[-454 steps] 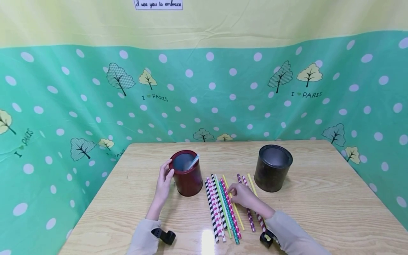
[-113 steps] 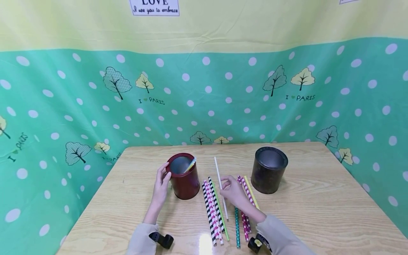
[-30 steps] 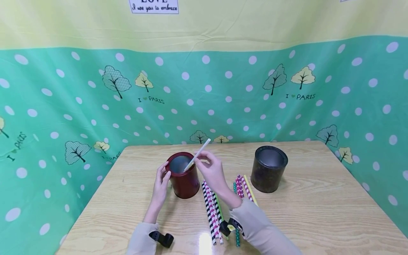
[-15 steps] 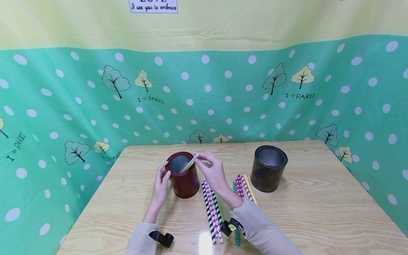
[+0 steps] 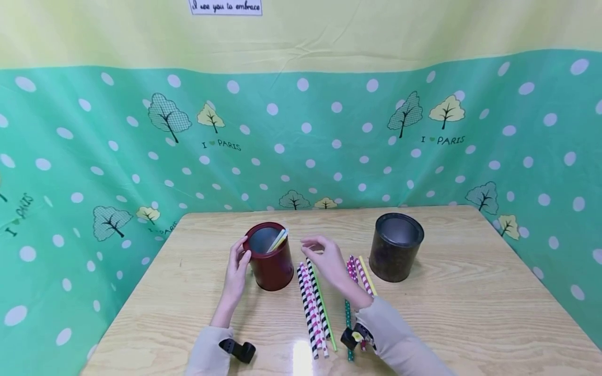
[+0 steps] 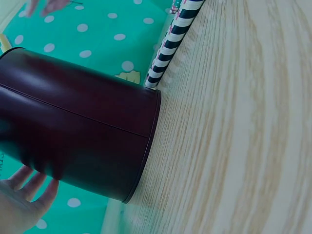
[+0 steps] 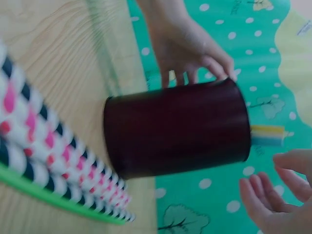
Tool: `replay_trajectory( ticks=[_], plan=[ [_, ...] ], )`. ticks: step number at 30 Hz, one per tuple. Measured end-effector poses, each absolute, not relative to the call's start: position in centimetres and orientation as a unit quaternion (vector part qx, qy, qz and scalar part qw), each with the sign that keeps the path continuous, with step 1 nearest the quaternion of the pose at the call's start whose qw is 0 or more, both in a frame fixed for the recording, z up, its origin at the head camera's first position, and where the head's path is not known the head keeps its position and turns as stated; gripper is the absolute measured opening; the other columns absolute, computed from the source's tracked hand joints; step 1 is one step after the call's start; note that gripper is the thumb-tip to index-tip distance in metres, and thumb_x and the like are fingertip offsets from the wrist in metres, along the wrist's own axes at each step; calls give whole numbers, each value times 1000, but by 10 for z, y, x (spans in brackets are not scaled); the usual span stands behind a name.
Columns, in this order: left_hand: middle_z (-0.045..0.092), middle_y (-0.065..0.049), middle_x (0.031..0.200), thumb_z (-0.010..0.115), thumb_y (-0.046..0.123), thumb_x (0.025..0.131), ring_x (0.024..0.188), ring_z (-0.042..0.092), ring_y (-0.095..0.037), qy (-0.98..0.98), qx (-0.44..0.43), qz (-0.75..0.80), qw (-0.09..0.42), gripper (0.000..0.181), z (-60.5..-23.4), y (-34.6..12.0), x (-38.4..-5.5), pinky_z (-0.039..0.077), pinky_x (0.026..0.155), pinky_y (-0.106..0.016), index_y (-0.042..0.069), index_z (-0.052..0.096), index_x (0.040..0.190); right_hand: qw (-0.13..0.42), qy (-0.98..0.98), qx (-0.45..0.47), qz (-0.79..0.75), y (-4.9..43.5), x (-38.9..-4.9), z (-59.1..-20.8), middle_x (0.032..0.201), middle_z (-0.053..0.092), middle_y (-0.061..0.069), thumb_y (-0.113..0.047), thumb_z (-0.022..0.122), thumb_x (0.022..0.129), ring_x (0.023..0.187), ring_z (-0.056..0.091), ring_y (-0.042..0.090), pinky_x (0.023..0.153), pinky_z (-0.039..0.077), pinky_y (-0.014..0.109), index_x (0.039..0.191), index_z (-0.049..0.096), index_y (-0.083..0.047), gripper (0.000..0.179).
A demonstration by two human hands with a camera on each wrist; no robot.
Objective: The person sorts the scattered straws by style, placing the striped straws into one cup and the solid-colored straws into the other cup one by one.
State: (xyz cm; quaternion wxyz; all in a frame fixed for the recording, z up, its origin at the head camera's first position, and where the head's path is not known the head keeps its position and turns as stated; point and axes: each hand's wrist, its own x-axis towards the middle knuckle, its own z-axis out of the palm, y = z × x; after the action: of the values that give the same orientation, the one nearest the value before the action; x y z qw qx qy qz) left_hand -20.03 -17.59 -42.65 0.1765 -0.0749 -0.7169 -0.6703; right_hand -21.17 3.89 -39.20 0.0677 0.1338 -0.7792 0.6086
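Observation:
My left hand (image 5: 236,271) holds the side and rim of a dark red can (image 5: 273,266) that stands upright on the table. Thin plain straws (image 5: 278,239), white, pale blue and yellow, lean out over its right rim. Just right of the can, my right hand (image 5: 329,263) hovers above the table with bent fingers and nothing between them; the right wrist view shows its thumb and fingers (image 7: 256,195) apart. Below it lie black-striped and pink-dotted straws (image 5: 310,313) beside a thin green straw (image 5: 324,308). The left wrist view shows left fingertips (image 6: 48,192) against the can's wall.
A second, black can (image 5: 396,248) stands at the right. Between it and my right forearm lie a yellow straw (image 5: 368,275), purple and pink patterned straws (image 5: 361,274) and a teal dotted straw (image 5: 348,318). A polka-dot curtain (image 5: 301,130) hangs behind the wooden table (image 5: 470,292).
My right hand carried a white straw to the red can, let it go inside, and drew back to the right. Earlier, the can held fewer straws. My left hand stayed on the can.

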Motion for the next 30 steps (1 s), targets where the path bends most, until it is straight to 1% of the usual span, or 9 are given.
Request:
replay_trajectory(
  ticks=[6, 10, 16, 20, 25, 30],
  plan=[
    [46, 4, 105, 38, 1, 92, 96, 44, -2, -713, -81, -673, 180, 38, -427, -176, -202, 36, 82, -12, -4, 32, 129, 2, -823, 123, 555, 52, -217, -409, 87, 62, 9, -2, 60, 79, 80, 58, 21, 67, 49, 26, 99, 63, -1, 21],
    [46, 4, 105, 38, 0, 92, 96, 44, -2, -714, -85, -671, 181, 38, -428, -177, -203, 36, 82, -12, -4, 32, 129, -23, -837, 128, 531, 59, -219, -421, 84, 62, 8, 1, 58, 78, 77, 58, 21, 63, 48, 26, 98, 63, -1, 21],
    [46, 3, 105, 38, 0, 92, 95, 44, -2, -717, -84, -668, 183, 37, -428, -177, -203, 37, 81, -12, -4, 32, 128, -47, -846, 138, 514, 65, -222, -434, 85, 61, 12, 3, 59, 77, 77, 58, 24, 62, 49, 27, 99, 60, 4, 22],
    [45, 1, 106, 38, 0, 92, 96, 44, -2, -717, -83, -668, 181, 38, -428, -177, -203, 36, 82, -13, -4, 32, 129, -54, -853, 141, 500, 68, -223, -440, 85, 61, 13, 4, 60, 77, 75, 58, 22, 59, 48, 26, 97, 61, 4, 21],
    [45, 2, 107, 38, 1, 92, 97, 44, -2, -718, -82, -667, 181, 38, -427, -176, -202, 36, 82, -12, -3, 32, 129, -75, -862, 152, 478, 72, -222, -446, 82, 59, 10, 2, 59, 77, 70, 55, 17, 53, 46, 25, 96, 61, 3, 19],
    [45, 2, 107, 39, 1, 92, 97, 44, -2, -719, -79, -666, 180, 38, -428, -176, -203, 36, 82, -12, -3, 33, 129, -101, -868, 163, 459, 74, -222, -453, 80, 57, 8, 0, 59, 77, 63, 54, 15, 49, 44, 24, 96, 61, 3, 19]
  ],
)
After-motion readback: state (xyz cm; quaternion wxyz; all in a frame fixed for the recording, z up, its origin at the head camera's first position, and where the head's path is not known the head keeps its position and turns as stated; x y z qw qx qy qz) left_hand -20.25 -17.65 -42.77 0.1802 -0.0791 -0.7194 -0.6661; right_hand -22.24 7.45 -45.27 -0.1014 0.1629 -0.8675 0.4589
